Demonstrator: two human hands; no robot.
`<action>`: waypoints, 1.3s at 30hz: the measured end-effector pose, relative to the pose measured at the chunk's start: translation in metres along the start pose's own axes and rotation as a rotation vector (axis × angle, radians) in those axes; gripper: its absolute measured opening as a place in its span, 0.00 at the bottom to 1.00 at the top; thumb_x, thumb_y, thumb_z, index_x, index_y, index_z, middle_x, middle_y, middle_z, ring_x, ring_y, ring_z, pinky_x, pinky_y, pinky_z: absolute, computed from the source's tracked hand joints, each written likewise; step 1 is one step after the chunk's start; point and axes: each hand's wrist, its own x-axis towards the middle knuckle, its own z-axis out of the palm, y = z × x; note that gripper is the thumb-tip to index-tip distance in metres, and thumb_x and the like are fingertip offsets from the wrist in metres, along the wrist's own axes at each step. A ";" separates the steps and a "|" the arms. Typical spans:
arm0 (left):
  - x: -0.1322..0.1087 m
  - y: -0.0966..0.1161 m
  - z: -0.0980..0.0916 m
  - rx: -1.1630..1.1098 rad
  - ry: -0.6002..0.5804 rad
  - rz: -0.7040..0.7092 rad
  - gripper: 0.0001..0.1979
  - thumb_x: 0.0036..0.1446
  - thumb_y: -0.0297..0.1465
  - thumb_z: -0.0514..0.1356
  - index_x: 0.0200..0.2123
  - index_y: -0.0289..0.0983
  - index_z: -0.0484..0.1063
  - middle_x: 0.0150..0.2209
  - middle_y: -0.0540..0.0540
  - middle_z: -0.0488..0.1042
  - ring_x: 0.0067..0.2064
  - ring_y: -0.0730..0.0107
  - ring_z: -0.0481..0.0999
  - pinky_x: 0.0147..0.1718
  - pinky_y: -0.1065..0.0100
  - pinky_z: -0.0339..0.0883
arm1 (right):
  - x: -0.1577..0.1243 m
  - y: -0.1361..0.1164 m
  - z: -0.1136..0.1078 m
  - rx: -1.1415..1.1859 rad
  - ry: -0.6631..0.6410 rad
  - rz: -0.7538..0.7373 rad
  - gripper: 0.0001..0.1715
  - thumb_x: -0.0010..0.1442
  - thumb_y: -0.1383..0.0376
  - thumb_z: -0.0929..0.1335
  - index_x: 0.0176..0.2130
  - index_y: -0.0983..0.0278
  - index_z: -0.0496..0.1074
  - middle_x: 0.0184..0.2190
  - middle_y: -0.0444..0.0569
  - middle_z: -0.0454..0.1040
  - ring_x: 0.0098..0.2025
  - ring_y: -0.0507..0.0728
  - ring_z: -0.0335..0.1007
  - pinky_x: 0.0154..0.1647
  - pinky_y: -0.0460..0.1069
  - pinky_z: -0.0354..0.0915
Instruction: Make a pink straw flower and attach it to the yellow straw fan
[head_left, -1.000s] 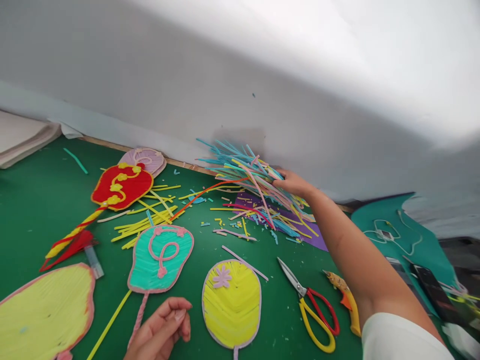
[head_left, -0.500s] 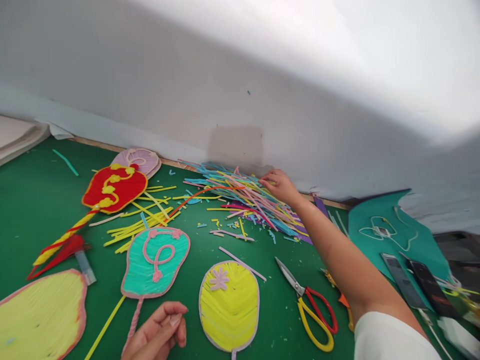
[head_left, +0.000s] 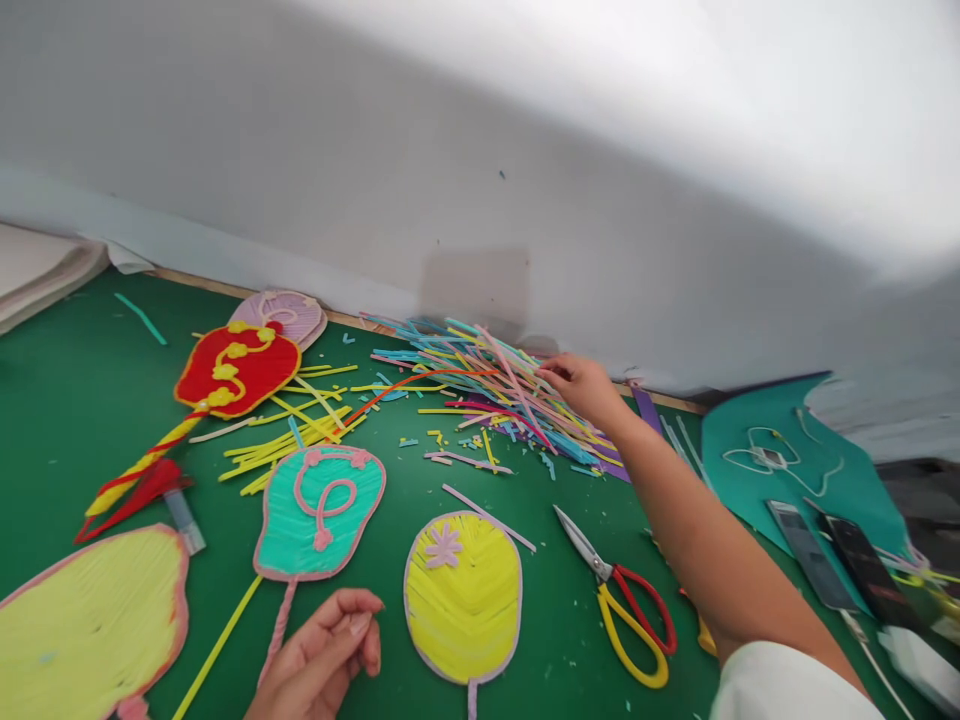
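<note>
My right hand [head_left: 579, 388] reaches into the pile of coloured pipe cleaners [head_left: 457, 360] by the wall, thumb and fingers pinched on a pipe cleaner at the pile's upper right. My left hand [head_left: 326, 650] hovers low with its fingers curled against the thumb, nothing visible in them. Beside it lies a yellow fan [head_left: 463, 610] with a lilac flower and lilac rim. A turquoise fan [head_left: 322, 515] with a pink curl and twisted pink handle lies just beyond the left hand. Scissors [head_left: 600, 570] with red and yellow handles rest on the right, half open.
A red fan [head_left: 236, 370], a lilac fan [head_left: 289, 315] and a pale yellow fan [head_left: 90, 620] lie on the left. Yellow pipe cleaners [head_left: 262, 450] and cut scraps are scattered mid-table. Right of my arm are a turquoise sheet [head_left: 780, 430], a cable and phones [head_left: 810, 555].
My right hand has drawn slightly right and down along the pile, and some pink and pale pipe cleaners have shifted upward. The left hand has stayed nearly still. The view has shifted slightly.
</note>
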 end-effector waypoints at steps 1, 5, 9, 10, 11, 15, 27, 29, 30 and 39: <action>-0.002 0.001 0.001 0.001 -0.003 0.003 0.21 0.40 0.46 0.73 0.34 0.38 0.78 0.24 0.48 0.72 0.31 0.66 0.68 0.33 0.66 0.65 | -0.006 0.004 -0.008 0.025 -0.020 0.038 0.23 0.63 0.50 0.63 0.36 0.64 0.77 0.29 0.49 0.75 0.30 0.55 0.67 0.33 0.49 0.61; -0.009 0.001 0.003 0.024 -0.029 0.035 0.21 0.42 0.46 0.72 0.35 0.38 0.78 0.26 0.48 0.72 0.32 0.66 0.68 0.34 0.67 0.65 | -0.037 0.018 -0.042 0.104 -0.079 0.157 0.31 0.59 0.42 0.64 0.34 0.65 0.77 0.23 0.45 0.73 0.23 0.51 0.63 0.25 0.46 0.58; -0.013 -0.003 0.004 0.047 -0.037 0.085 0.22 0.41 0.45 0.73 0.36 0.38 0.77 0.27 0.49 0.72 0.33 0.67 0.68 0.34 0.69 0.66 | -0.056 0.012 -0.070 0.100 -0.028 0.211 0.29 0.59 0.43 0.64 0.35 0.66 0.76 0.23 0.46 0.73 0.24 0.51 0.63 0.25 0.46 0.59; -0.013 -0.003 0.004 0.051 -0.044 0.101 0.22 0.40 0.45 0.73 0.36 0.38 0.76 0.27 0.50 0.72 0.33 0.68 0.68 0.34 0.69 0.66 | -0.056 0.006 -0.075 0.084 -0.003 0.215 0.27 0.59 0.45 0.64 0.34 0.66 0.76 0.23 0.46 0.74 0.24 0.51 0.63 0.26 0.46 0.59; -0.012 -0.004 0.005 0.054 -0.054 0.119 0.22 0.40 0.44 0.73 0.36 0.38 0.76 0.27 0.50 0.72 0.33 0.68 0.68 0.34 0.69 0.66 | -0.054 0.000 -0.080 0.064 0.025 0.214 0.25 0.59 0.47 0.65 0.34 0.65 0.76 0.24 0.46 0.74 0.25 0.52 0.64 0.27 0.46 0.59; -0.009 -0.005 0.005 0.075 -0.089 0.198 0.23 0.40 0.44 0.73 0.36 0.37 0.76 0.27 0.50 0.72 0.33 0.69 0.69 0.34 0.69 0.67 | -0.027 -0.030 -0.093 -0.021 0.132 0.189 0.16 0.61 0.55 0.65 0.36 0.65 0.75 0.30 0.49 0.77 0.30 0.53 0.67 0.34 0.47 0.61; -0.031 0.041 0.050 0.482 -0.209 0.644 0.15 0.48 0.42 0.68 0.37 0.39 0.76 0.38 0.47 0.77 0.42 0.62 0.76 0.44 0.64 0.67 | 0.016 -0.087 -0.089 -0.107 -0.076 0.216 0.12 0.59 0.62 0.68 0.31 0.66 0.78 0.21 0.48 0.76 0.29 0.54 0.69 0.32 0.46 0.59; -0.021 0.061 0.077 0.479 -0.260 0.683 0.11 0.49 0.37 0.68 0.35 0.38 0.76 0.36 0.48 0.78 0.41 0.65 0.76 0.43 0.66 0.67 | 0.011 -0.092 -0.089 -0.079 -0.105 0.226 0.13 0.60 0.61 0.68 0.32 0.66 0.79 0.22 0.47 0.76 0.28 0.53 0.69 0.31 0.45 0.59; -0.010 0.070 0.091 0.449 -0.279 0.651 0.09 0.50 0.34 0.68 0.34 0.38 0.76 0.35 0.48 0.78 0.40 0.67 0.75 0.44 0.67 0.66 | 0.009 -0.095 -0.089 -0.062 -0.118 0.233 0.13 0.61 0.61 0.67 0.33 0.66 0.78 0.22 0.46 0.76 0.27 0.52 0.69 0.31 0.45 0.59; 0.124 0.093 0.194 0.358 -0.396 0.418 0.18 0.64 0.37 0.59 0.54 0.35 0.68 0.52 0.41 0.71 0.49 0.60 0.75 0.46 0.54 0.72 | -0.022 -0.108 -0.063 0.066 -0.271 0.276 0.17 0.66 0.57 0.66 0.49 0.66 0.71 0.46 0.50 0.74 0.42 0.55 0.73 0.43 0.54 0.72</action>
